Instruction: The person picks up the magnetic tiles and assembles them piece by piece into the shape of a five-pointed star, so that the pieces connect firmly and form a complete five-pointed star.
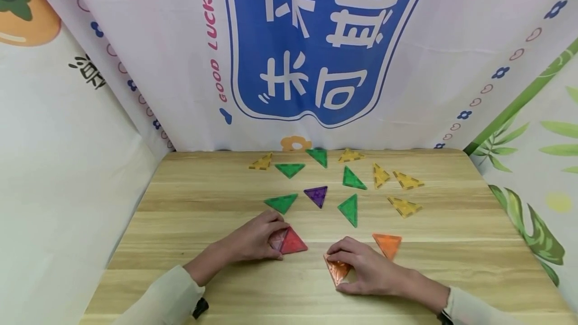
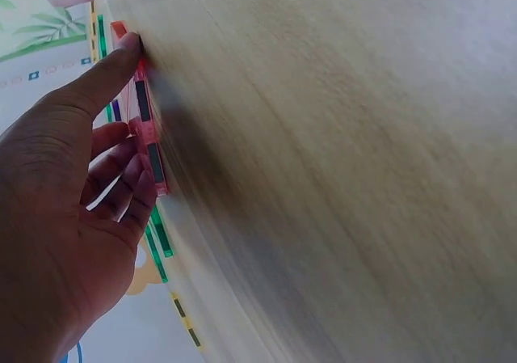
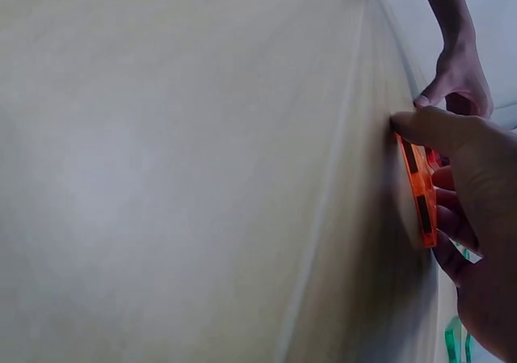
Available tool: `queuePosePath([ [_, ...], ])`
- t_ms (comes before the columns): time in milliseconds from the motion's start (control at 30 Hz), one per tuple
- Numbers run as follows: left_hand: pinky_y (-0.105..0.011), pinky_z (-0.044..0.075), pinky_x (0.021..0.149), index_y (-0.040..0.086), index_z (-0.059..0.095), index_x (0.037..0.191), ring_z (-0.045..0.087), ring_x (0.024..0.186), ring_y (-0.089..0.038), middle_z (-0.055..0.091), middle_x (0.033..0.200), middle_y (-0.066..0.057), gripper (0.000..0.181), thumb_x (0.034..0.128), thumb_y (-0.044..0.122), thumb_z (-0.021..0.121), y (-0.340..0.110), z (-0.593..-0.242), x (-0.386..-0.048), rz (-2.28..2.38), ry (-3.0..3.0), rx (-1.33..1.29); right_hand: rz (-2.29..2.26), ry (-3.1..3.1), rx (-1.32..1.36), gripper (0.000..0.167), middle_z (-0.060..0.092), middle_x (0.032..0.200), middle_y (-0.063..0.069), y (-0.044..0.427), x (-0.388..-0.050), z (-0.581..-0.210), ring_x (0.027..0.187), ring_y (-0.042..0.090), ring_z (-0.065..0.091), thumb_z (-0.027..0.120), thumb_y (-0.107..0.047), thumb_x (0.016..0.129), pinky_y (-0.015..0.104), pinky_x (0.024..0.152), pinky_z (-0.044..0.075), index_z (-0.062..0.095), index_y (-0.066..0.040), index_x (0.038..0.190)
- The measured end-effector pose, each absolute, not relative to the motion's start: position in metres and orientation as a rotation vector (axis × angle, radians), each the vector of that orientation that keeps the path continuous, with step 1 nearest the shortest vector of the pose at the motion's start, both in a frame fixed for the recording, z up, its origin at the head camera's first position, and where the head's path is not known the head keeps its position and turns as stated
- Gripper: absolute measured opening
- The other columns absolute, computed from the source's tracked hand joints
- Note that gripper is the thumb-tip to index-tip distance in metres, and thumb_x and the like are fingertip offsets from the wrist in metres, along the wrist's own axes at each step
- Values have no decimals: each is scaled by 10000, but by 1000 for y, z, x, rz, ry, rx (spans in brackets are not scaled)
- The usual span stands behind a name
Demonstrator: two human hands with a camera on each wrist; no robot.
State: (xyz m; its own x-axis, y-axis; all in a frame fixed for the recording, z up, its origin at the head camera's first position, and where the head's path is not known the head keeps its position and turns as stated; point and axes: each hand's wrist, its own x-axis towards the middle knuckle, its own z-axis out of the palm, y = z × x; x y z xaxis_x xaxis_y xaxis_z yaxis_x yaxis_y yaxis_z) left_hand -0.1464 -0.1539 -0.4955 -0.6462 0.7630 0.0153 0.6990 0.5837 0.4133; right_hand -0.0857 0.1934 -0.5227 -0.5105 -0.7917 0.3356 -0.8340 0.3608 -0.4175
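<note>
My left hand (image 1: 253,237) pinches a red triangular magnetic tile (image 1: 276,238) between thumb and fingers, low over the wooden table. Against its right side lies a second red triangular tile (image 1: 293,241). In the left wrist view the held tile's edge (image 2: 149,137) shows dark magnet strips. To the right, my right hand (image 1: 368,267) grips an orange triangular tile (image 1: 337,269) by its edges; the right wrist view shows that tile edge-on (image 3: 418,189). Another orange tile (image 1: 388,244) lies just beyond the right hand, partly hidden by it.
Farther back on the wooden table (image 1: 180,214) lie a purple triangular tile (image 1: 317,195), several green tiles (image 1: 349,209) and several yellow tiles (image 1: 405,206). A printed cloth (image 1: 406,79) hangs behind the table, with more cloth at both sides.
</note>
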Motion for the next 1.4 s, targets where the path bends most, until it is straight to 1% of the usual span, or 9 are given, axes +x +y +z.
queuePosePath([
  [133,-357,554,1011,34,689,1369,574,1178,-176,620,1275,-50,715,810,401,941,-156,-496,-147,612,2642,1250,838,-2512,1481,525,649,1300,13,191,-86,-525,1158,136,616,918,-297,818,330,932,593,731,-67,1251],
  [233,-366,552,1026,39,692,1371,582,1200,-180,630,1298,-47,710,809,393,943,-157,-496,-148,624,2638,1261,859,-2538,1445,513,653,1300,4,190,-89,-525,1167,134,617,912,-281,823,323,941,591,737,-64,1254],
  [433,-424,519,1092,99,693,1399,573,1283,-195,637,1368,-21,665,838,371,925,-160,-497,-150,611,2607,1232,917,-2583,1362,518,667,1293,23,180,-105,-526,1182,156,622,913,-259,820,329,939,598,743,-37,1256],
  [533,-449,495,1123,102,692,1399,565,1320,-216,637,1394,-26,627,858,331,913,-160,-498,-151,631,2571,1231,938,-2600,1325,521,673,1293,32,171,-113,-527,1181,167,624,910,-252,819,326,923,601,744,-35,1262],
  [867,-441,452,1173,114,695,1396,552,1366,-207,645,1432,-10,590,881,325,893,-156,-499,-154,587,2545,1254,997,-2658,1287,526,677,1291,38,139,-125,-524,1192,175,611,928,-266,811,332,961,576,749,-36,1248],
  [1033,-410,500,1120,105,706,1384,553,1324,-196,624,1417,-32,575,884,323,891,-155,-501,-154,566,2562,1293,984,-2684,1274,496,672,1274,11,130,-123,-526,1157,141,598,922,-298,824,311,947,567,763,-59,1228],
  [1233,-351,535,996,94,747,1324,549,1151,-152,607,1262,-25,556,856,344,910,-158,-496,-151,562,2659,1344,1005,-2663,1288,445,676,1254,20,137,-118,-524,1158,149,628,922,-274,840,312,953,577,769,-59,1199],
  [1300,-350,540,989,83,747,1318,563,1139,-155,616,1250,-30,539,866,333,902,-159,-495,-150,558,2670,1358,1013,-2663,1307,437,678,1255,30,140,-115,-524,1158,153,636,921,-262,842,311,958,578,770,-54,1195],
  [1400,-355,549,1002,63,734,1325,587,1179,-175,626,1291,-55,498,903,287,871,-159,-494,-148,561,2648,1376,1041,-2670,1338,416,677,1256,32,142,-110,-523,1147,138,642,914,-251,853,300,953,577,770,-56,1191],
])
